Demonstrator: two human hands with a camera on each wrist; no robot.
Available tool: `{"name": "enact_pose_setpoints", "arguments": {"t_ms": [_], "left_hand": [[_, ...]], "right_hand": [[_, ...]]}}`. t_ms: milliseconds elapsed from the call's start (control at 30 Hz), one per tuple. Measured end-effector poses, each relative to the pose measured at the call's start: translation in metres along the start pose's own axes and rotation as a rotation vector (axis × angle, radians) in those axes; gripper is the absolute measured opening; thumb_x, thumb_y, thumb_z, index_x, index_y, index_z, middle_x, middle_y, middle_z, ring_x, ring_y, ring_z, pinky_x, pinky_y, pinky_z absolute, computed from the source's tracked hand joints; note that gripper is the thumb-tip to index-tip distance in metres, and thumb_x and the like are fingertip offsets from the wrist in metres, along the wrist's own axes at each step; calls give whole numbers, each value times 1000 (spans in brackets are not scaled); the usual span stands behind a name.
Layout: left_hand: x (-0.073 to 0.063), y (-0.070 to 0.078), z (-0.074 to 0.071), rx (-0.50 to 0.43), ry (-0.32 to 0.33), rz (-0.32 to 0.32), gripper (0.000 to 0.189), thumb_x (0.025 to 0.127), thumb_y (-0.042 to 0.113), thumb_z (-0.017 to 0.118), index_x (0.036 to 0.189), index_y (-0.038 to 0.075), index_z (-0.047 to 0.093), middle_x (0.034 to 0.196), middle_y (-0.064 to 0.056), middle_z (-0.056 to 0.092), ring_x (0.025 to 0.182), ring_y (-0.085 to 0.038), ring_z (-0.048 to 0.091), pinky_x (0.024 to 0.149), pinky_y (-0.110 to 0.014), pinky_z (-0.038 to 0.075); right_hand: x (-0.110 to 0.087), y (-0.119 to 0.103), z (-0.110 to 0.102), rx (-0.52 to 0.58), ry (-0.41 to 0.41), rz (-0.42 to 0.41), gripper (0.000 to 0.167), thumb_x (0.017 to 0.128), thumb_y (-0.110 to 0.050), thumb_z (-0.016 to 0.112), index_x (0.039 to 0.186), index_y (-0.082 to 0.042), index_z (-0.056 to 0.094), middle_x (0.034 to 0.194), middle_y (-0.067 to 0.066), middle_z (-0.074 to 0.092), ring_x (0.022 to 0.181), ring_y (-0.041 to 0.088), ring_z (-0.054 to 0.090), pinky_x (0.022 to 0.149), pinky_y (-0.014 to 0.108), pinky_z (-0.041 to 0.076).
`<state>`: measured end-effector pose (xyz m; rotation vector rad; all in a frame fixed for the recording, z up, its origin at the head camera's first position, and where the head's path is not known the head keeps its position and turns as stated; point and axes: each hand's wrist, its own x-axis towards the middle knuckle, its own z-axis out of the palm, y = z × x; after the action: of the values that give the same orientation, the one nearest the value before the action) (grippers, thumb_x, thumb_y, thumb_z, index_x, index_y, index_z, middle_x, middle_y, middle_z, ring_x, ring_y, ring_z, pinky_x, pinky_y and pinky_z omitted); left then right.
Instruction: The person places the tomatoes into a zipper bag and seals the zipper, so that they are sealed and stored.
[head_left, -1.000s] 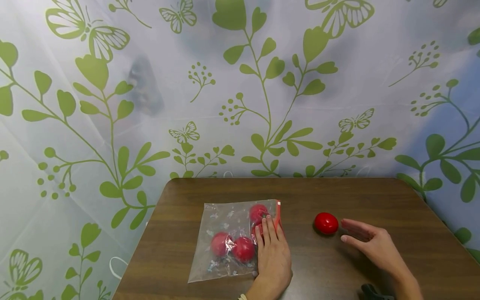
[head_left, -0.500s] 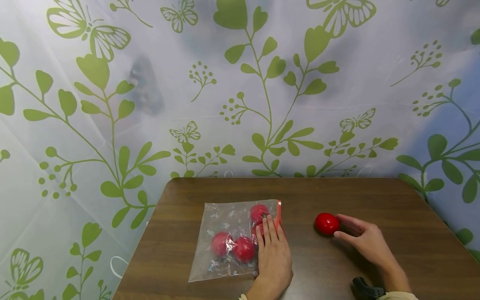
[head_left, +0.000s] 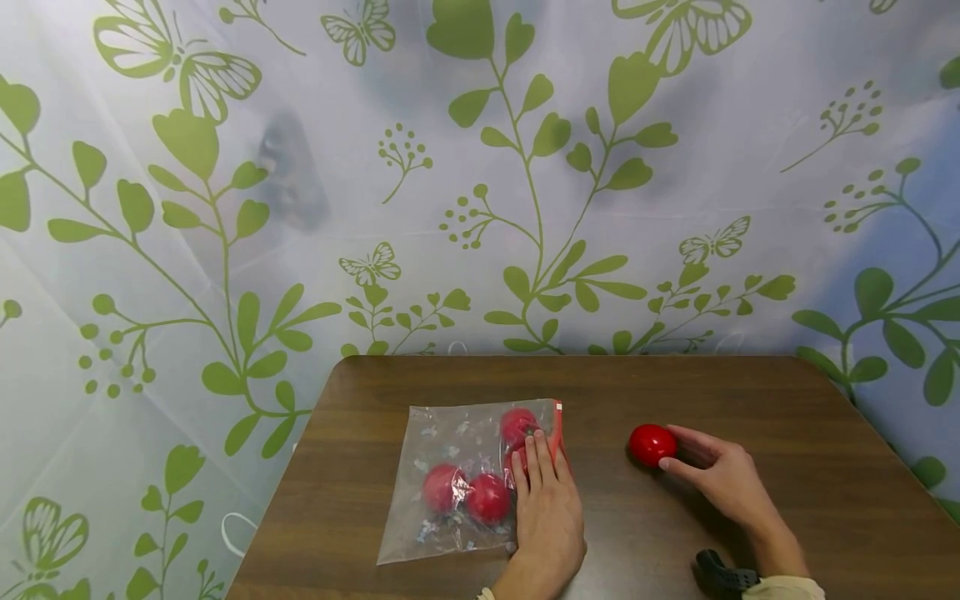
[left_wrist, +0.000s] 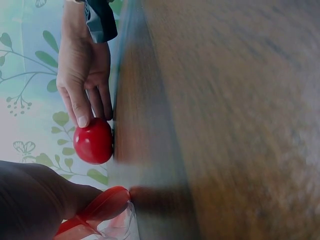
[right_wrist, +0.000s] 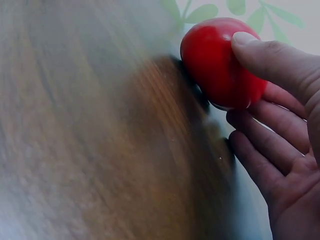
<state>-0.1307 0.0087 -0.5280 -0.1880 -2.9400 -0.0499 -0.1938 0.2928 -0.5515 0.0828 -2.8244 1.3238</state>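
Observation:
My right hand (head_left: 723, 477) holds a glossy red tomato (head_left: 652, 446) on the right of the table. In the right wrist view the thumb presses one side of the tomato (right_wrist: 222, 65), and fingertips touch its underside. To the left, my left hand (head_left: 550, 521) lies with straight fingers over the edge of a clear zip bag (head_left: 412, 512) that has a red strip (head_left: 556, 429) along its opening. Several tomatoes (head_left: 488, 498) show through the plastic; one is partly hidden under the left fingers. In the left wrist view, the red strip (left_wrist: 100, 210) is beside that hand.
A brown wooden table (head_left: 600, 383) carries everything. Behind it hangs a pale curtain (head_left: 375, 275) printed with green leaves and butterflies. A dark strap-like device (head_left: 723, 575) sits at the right wrist.
My right hand has moved left to the loose tomato and its fingers have closed on it. The left hand and the bag have stayed in place.

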Motion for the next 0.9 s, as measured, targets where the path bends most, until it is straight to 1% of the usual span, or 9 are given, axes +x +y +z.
{"name": "enact_pose_setpoints", "arguments": {"t_ms": [100,200,400,533,700,900], "left_hand": [[1,0,1,1,-12,1,107,67,28,101,159,6,52,174,-19,40,163,-39,39,133,-55,33],[1,0,1,4,-11,4,106,67,29,101,159,6,53,174,-20,40,163,-39,39,133,-55,32],[1,0,1,1,-8,11,105,67,28,101,158,6,54,174,-20,40,163,-39,38,132,-55,33],[0,0,1,1,-4,12,105,68,28,101,159,6,53,174,-20,40,163,-39,39,132,-55,33],[0,0,1,2,-15,6,105,70,28,100,160,5,51,174,-20,40,163,-39,39,132,-55,33],[0,0,-1,-16,-40,-3,107,71,25,100,162,5,48,175,-19,39,164,-38,38,133,-54,31]], "right_hand": [[0,-1,1,7,-2,4,71,94,-44,88,151,-7,65,148,26,67,131,42,71,86,16,60],[-1,-1,1,2,5,-4,71,94,-44,87,151,-7,65,146,26,68,129,42,72,85,14,60],[-6,-3,0,-58,36,-35,69,93,-45,87,147,-7,68,142,26,71,124,42,75,84,15,60],[-10,-7,-2,-80,44,-42,68,93,-47,87,147,-9,69,141,24,72,124,41,75,85,13,59],[-15,-13,-5,-71,54,-50,66,93,-45,88,146,-10,70,142,23,72,124,40,75,85,9,56],[-22,-21,-4,-61,55,-52,66,92,-43,89,145,-10,71,141,24,72,123,40,75,85,9,56]]}}
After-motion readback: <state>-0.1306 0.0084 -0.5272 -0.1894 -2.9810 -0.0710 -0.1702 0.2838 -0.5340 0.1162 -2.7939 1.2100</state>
